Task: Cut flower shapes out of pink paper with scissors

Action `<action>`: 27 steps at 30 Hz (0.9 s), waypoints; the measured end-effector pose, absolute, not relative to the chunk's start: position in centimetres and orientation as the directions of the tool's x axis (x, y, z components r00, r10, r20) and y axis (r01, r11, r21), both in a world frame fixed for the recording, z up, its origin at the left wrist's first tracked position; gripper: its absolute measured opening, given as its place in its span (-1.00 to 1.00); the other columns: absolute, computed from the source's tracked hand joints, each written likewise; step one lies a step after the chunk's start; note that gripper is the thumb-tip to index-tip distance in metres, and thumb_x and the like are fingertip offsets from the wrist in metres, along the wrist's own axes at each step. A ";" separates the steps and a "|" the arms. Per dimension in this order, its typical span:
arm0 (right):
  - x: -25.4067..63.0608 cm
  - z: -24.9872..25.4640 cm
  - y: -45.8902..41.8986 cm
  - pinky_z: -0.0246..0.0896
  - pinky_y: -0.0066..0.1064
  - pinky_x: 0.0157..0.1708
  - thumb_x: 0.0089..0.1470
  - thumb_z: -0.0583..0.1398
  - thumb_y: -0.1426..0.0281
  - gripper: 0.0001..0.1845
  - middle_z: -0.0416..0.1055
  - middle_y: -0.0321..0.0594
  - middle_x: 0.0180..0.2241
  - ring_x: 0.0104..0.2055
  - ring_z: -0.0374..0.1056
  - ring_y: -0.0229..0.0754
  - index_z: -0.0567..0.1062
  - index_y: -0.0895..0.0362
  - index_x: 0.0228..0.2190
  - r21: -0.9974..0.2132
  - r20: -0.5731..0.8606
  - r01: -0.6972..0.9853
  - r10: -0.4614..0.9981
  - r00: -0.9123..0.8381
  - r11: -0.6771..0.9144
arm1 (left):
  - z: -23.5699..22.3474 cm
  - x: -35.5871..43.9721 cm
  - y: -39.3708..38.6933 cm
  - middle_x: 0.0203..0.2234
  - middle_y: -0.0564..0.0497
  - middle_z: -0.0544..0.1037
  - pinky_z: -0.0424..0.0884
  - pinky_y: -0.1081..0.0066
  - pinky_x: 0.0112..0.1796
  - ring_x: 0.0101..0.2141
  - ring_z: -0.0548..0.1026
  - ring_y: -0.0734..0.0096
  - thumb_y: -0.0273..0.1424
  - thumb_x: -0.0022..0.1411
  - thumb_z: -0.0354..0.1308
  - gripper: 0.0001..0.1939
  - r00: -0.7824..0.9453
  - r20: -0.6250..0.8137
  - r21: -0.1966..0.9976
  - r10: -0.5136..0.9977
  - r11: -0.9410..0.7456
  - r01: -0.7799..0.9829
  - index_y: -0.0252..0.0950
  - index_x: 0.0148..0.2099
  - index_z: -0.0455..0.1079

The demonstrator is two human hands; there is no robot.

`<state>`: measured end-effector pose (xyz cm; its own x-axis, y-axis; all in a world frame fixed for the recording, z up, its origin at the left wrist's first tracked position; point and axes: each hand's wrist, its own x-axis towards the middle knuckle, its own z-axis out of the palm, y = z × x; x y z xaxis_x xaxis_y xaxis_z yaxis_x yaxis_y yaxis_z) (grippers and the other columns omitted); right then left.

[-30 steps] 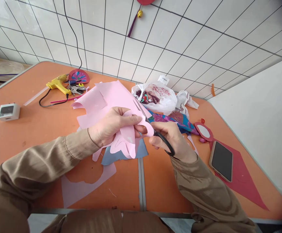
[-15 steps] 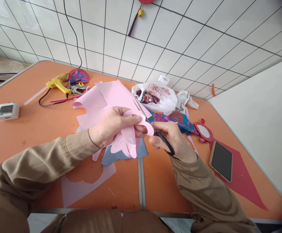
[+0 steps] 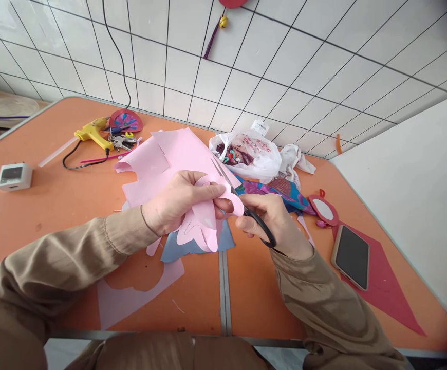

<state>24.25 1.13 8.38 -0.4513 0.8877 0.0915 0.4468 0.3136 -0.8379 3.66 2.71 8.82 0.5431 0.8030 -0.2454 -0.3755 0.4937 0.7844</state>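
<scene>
- Left hand [image 3: 181, 199]: grip pinches the pink piece [image 3: 188, 234] above the table [image 3: 277, 303], likely to steady its edge.
- Right hand [image 3: 279, 223]: grip wraps the black-handled scissors [image 3: 265, 229], probably for control.

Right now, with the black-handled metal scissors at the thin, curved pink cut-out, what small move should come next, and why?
I'd probably ease the scissors gently closed: they look slightly parted toward the tips, the right hand is on their handles, and the left hand pinches the pink cut-out beside them. Whether they already bite into it is unclear.
</scene>
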 end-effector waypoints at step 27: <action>25.5 7.9 1.7 0.22 -0.43 -0.63 0.01 0.27 -0.20 -0.35 0.36 -0.30 -0.60 -0.63 0.30 -0.28 0.50 0.19 -0.34 -0.937 0.130 0.232 0.876 -0.464 0.262 | 8.4 3.4 3.1 -0.53 -0.05 0.62 0.45 0.57 -0.58 -0.57 0.56 0.48 -0.49 0.22 0.29 -0.84 0.564 -0.226 0.815 0.794 0.472 -0.338 -0.43 -0.42 0.54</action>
